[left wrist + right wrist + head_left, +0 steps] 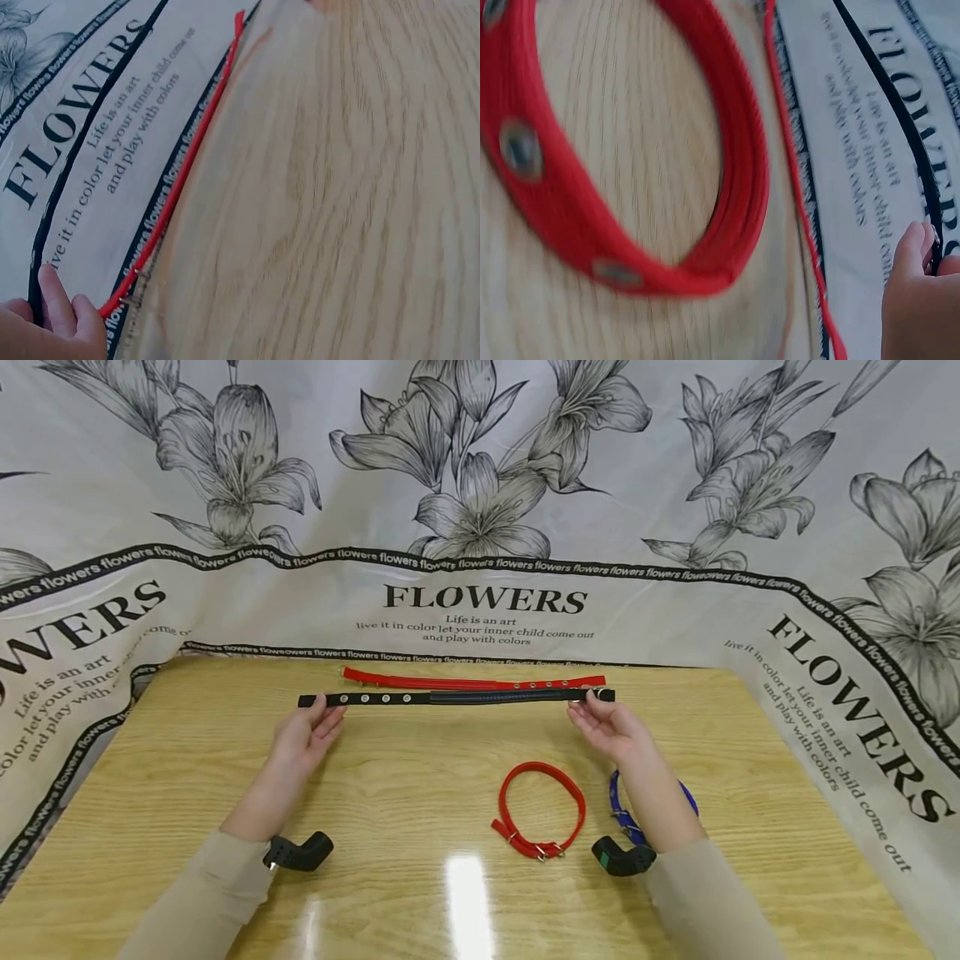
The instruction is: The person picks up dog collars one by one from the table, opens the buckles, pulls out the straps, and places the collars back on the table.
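Both hands hold a black collar (487, 697) stretched out straight, level above the table. My left hand (303, 737) pinches its end beside a row of metal eyelets; my right hand (609, 727) pinches the other end, by a metal ring. In the left wrist view the black collar (75, 154) runs up from the left hand (56, 322). In the right wrist view it (900, 112) rises from between the fingers of the right hand (922, 300). Behind it, a red collar (450, 682) lies straight along the table's back edge.
Buckled into a loop, another red collar (581, 802) lies right of the table's middle. A blue collar (615, 797), also looped, is partly hidden under the right forearm. The wooden table (405, 793) meets a flower-printed cloth (300, 602) at the back.
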The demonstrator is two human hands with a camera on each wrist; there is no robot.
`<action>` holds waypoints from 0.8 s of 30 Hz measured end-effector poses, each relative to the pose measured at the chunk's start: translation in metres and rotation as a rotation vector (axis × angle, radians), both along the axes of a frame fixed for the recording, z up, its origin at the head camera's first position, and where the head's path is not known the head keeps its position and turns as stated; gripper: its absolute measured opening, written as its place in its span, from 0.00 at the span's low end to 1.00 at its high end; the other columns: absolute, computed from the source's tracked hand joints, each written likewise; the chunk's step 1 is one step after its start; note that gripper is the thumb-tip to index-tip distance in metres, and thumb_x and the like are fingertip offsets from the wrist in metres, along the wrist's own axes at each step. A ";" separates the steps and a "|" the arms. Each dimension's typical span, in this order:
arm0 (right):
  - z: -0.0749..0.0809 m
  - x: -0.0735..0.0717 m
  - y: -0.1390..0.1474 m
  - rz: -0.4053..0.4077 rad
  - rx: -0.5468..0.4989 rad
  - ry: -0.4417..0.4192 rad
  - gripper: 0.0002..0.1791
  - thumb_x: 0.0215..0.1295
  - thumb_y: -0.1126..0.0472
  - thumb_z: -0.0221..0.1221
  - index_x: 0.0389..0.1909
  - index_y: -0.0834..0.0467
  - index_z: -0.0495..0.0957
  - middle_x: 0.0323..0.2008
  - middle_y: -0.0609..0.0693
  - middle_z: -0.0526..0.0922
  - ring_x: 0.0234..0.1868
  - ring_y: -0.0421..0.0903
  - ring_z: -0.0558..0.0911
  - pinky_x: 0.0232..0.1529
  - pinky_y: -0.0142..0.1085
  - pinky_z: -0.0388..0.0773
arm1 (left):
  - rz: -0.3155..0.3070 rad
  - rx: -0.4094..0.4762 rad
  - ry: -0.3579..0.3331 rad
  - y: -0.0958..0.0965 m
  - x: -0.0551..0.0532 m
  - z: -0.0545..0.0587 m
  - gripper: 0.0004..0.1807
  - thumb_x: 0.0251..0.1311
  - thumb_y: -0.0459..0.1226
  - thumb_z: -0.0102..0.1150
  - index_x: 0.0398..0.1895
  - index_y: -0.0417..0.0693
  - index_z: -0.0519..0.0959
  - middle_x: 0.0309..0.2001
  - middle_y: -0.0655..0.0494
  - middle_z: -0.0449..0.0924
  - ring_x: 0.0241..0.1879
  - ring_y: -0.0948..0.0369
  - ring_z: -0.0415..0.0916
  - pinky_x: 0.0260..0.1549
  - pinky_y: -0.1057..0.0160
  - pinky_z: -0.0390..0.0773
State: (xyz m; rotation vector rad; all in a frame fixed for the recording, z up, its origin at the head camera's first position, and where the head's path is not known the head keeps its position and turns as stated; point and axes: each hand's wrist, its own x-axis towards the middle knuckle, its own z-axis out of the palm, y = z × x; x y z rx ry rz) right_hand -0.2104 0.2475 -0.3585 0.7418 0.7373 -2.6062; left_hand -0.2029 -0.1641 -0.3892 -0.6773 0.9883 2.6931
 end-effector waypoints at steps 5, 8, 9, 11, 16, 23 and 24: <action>-0.010 -0.019 0.007 0.071 0.155 0.003 0.08 0.68 0.71 0.47 0.33 0.69 0.74 0.30 0.64 0.79 0.35 0.54 0.82 0.62 0.34 0.61 | -0.088 -0.163 0.050 -0.011 -0.005 -0.008 0.38 0.66 0.30 0.48 0.73 0.44 0.40 0.31 0.59 0.80 0.35 0.66 0.80 0.62 0.63 0.60; -0.017 -0.029 0.009 0.083 0.248 -0.005 0.15 0.69 0.71 0.45 0.55 0.64 0.69 0.28 0.63 0.80 0.39 0.52 0.82 0.63 0.35 0.59 | -0.137 -0.258 0.077 -0.015 -0.012 -0.012 0.34 0.66 0.29 0.48 0.71 0.39 0.47 0.30 0.61 0.81 0.36 0.67 0.79 0.61 0.63 0.60; -0.020 -0.032 0.009 0.077 0.279 -0.008 0.20 0.69 0.71 0.45 0.62 0.62 0.63 0.27 0.62 0.80 0.40 0.51 0.82 0.63 0.35 0.59 | -0.149 -0.291 0.085 -0.016 -0.014 -0.012 0.33 0.66 0.29 0.48 0.71 0.38 0.48 0.29 0.62 0.80 0.35 0.68 0.79 0.61 0.62 0.61; -0.025 -0.036 0.009 0.057 0.314 -0.019 0.29 0.69 0.71 0.45 0.70 0.57 0.52 0.25 0.61 0.80 0.40 0.49 0.82 0.63 0.36 0.60 | -0.165 -0.346 0.099 -0.017 -0.019 -0.013 0.32 0.66 0.28 0.48 0.70 0.36 0.50 0.27 0.64 0.81 0.34 0.69 0.80 0.60 0.62 0.61; -0.034 -0.043 0.007 0.030 0.361 -0.033 0.36 0.68 0.72 0.46 0.73 0.52 0.44 0.24 0.59 0.80 0.30 0.49 0.83 0.62 0.38 0.61 | -0.175 -0.462 0.109 -0.016 -0.028 -0.015 0.29 0.66 0.28 0.47 0.69 0.36 0.53 0.29 0.67 0.79 0.33 0.71 0.79 0.61 0.60 0.61; -0.037 -0.050 0.003 -0.001 0.447 -0.022 0.44 0.67 0.71 0.48 0.73 0.44 0.33 0.25 0.54 0.78 0.28 0.47 0.82 0.60 0.38 0.64 | -0.142 -0.504 0.054 -0.009 -0.037 -0.018 0.27 0.67 0.29 0.46 0.69 0.38 0.56 0.67 0.44 0.59 0.32 0.72 0.78 0.61 0.61 0.63; -0.037 -0.051 0.003 0.001 0.464 -0.024 0.44 0.67 0.71 0.48 0.73 0.45 0.34 0.25 0.54 0.78 0.28 0.46 0.82 0.59 0.38 0.65 | -0.134 -0.507 0.045 -0.008 -0.038 -0.019 0.27 0.67 0.29 0.46 0.69 0.38 0.57 0.68 0.43 0.57 0.32 0.73 0.77 0.60 0.62 0.64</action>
